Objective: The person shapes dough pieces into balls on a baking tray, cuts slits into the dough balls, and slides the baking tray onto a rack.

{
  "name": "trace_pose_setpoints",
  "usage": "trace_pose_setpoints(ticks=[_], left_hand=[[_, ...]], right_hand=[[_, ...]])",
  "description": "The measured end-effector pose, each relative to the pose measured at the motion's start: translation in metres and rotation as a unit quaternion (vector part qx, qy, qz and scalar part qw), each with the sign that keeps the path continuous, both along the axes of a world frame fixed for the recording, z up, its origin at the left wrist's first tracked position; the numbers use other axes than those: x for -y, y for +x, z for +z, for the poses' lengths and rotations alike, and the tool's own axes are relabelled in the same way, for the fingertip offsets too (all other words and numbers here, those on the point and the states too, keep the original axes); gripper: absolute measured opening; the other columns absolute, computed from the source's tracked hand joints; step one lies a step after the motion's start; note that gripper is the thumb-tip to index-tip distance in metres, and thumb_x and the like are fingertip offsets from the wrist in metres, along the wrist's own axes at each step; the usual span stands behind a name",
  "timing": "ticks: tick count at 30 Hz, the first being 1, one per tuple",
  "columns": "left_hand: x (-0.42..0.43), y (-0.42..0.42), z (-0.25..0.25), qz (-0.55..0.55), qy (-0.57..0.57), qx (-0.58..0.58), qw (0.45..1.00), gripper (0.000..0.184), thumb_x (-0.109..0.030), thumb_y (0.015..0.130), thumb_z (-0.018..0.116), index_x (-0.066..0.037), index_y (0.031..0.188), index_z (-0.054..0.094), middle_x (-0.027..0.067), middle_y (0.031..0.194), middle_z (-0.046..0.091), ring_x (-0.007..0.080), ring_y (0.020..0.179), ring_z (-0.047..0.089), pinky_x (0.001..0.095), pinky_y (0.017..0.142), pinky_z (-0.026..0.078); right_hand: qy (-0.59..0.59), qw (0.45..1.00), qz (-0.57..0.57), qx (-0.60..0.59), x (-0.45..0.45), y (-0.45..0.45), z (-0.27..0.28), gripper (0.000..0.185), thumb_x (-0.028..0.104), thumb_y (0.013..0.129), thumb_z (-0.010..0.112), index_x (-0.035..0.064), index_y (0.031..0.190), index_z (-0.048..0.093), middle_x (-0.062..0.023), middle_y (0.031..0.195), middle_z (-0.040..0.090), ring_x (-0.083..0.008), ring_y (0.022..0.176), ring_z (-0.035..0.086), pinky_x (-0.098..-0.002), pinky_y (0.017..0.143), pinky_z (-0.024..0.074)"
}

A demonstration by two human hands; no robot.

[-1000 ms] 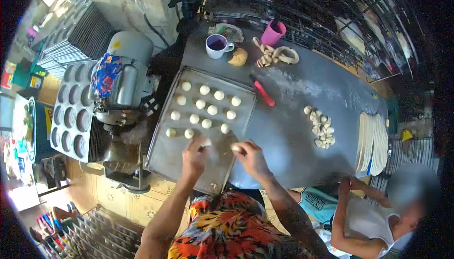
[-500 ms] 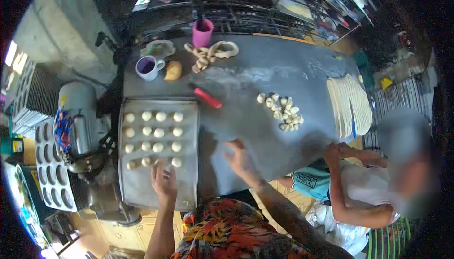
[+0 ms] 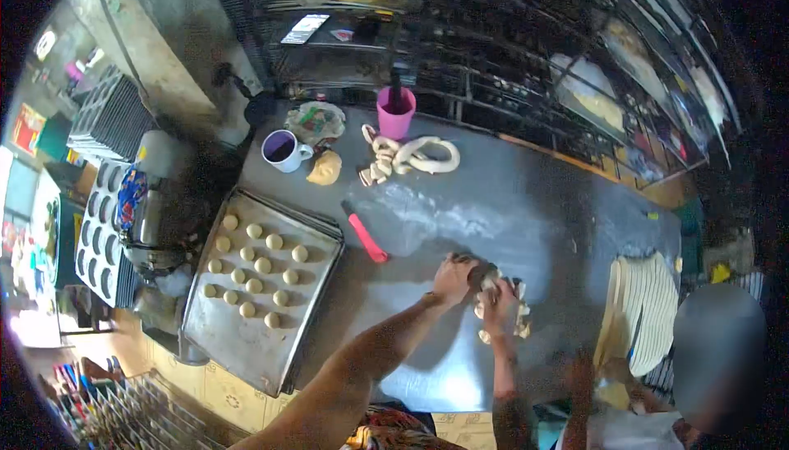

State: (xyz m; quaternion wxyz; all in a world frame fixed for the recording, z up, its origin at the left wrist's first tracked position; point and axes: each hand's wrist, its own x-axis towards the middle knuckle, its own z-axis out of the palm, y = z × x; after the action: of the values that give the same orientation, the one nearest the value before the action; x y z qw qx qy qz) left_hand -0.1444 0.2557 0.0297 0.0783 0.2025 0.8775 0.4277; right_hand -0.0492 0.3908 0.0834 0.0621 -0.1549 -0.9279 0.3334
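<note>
Both hands meet at the pile of small cut dough pieces (image 3: pixel 523 319) on the dark worktop. My left hand (image 3: pixel 454 278) reaches across to the pile's left edge, fingers curled downward; what is inside them is hidden. Just right of it, my right hand (image 3: pixel 499 305) lies over the pile with its fingers closed around a dough piece, partly covered. To the left, rows of round dough balls (image 3: pixel 263 265) sit on a metal baking tray (image 3: pixel 246 356), whose near part is bare metal.
A red-handled tool (image 3: pixel 367 238) lies between tray and hands. Behind are a mug (image 3: pixel 284 152), a yellowish dough lump (image 3: pixel 325 168), dough strips (image 3: pixel 427 156) and a pink cup (image 3: pixel 395 113). Long dough strips (image 3: pixel 645 310) lie at right, beside a co-worker (image 3: pixel 633 425).
My left hand has left the tray and crossed right to the dough pile. My right hand has also moved right, onto the pieces. The view has turned and shifted.
</note>
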Motion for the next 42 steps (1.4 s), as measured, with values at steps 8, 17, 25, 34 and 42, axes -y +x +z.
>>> trace_pose_setpoints(ticks=[8, 17, 25, 34, 42], left_hand=[[0.143, 0.069, 0.001, 0.003, 0.038, -0.017, 0.999, 0.040, -0.001, 0.087, 0.058, -0.010, 0.126, 0.062, 0.0153, 0.118, 0.062, 0.0390, 0.106, 0.056, 0.0493, 0.095, 0.047], [0.191, 0.090, 0.003, -0.155, -0.083, -0.071, 0.982, 0.032, -0.017, 0.086, 0.063, -0.017, 0.117, 0.070, 0.0041, 0.112, 0.062, 0.0248, 0.109, 0.058, 0.0411, 0.089, 0.047], [0.197, 0.082, 0.002, -0.173, -0.023, -0.045, 0.984, 0.033, -0.018, 0.086, 0.064, -0.014, 0.118, 0.065, 0.0073, 0.110, 0.056, 0.0267, 0.108, 0.054, 0.0417, 0.085, 0.046], [0.195, 0.085, 0.001, -0.169, -0.026, -0.046, 0.984, 0.031, -0.019, 0.085, 0.066, -0.016, 0.116, 0.067, 0.0062, 0.108, 0.056, 0.0268, 0.108, 0.055, 0.0422, 0.085, 0.047], [0.196, 0.083, 0.003, -0.167, -0.025, -0.054, 0.984, 0.026, -0.020, 0.087, 0.064, -0.016, 0.113, 0.066, 0.0060, 0.108, 0.056, 0.0256, 0.109, 0.054, 0.0425, 0.087, 0.047]], right_hand=[[-0.458, 0.867, -0.190, -0.056, 0.071, 0.135, -0.008, 0.016, 0.019, 0.106, 0.062, 0.0046, 0.100, 0.059, -0.0032, 0.096, 0.059, -0.0113, 0.082, 0.052, -0.0286, 0.067, 0.0429], [0.152, 0.971, -0.060, 0.173, 0.152, 0.218, -0.093, 0.042, 0.028, 0.108, 0.056, 0.0007, 0.139, 0.049, -0.0252, 0.106, 0.068, -0.0453, 0.093, 0.066, -0.0523, 0.079, 0.0551], [0.150, 0.969, -0.072, 0.182, 0.147, 0.222, -0.100, 0.042, 0.032, 0.110, 0.052, 0.0044, 0.141, 0.052, -0.0232, 0.098, 0.068, -0.0459, 0.077, 0.065, -0.0553, 0.067, 0.0528], [0.156, 0.963, -0.103, 0.193, 0.135, 0.232, -0.122, 0.049, 0.036, 0.107, 0.055, 0.0050, 0.144, 0.051, -0.0234, 0.109, 0.066, -0.0453, 0.087, 0.064, -0.0554, 0.075, 0.0529], [0.162, 0.962, -0.119, 0.187, 0.137, 0.231, -0.125, 0.057, 0.041, 0.104, 0.058, 0.0056, 0.147, 0.049, -0.0236, 0.119, 0.064, -0.0447, 0.096, 0.064, -0.0555, 0.082, 0.0529]])
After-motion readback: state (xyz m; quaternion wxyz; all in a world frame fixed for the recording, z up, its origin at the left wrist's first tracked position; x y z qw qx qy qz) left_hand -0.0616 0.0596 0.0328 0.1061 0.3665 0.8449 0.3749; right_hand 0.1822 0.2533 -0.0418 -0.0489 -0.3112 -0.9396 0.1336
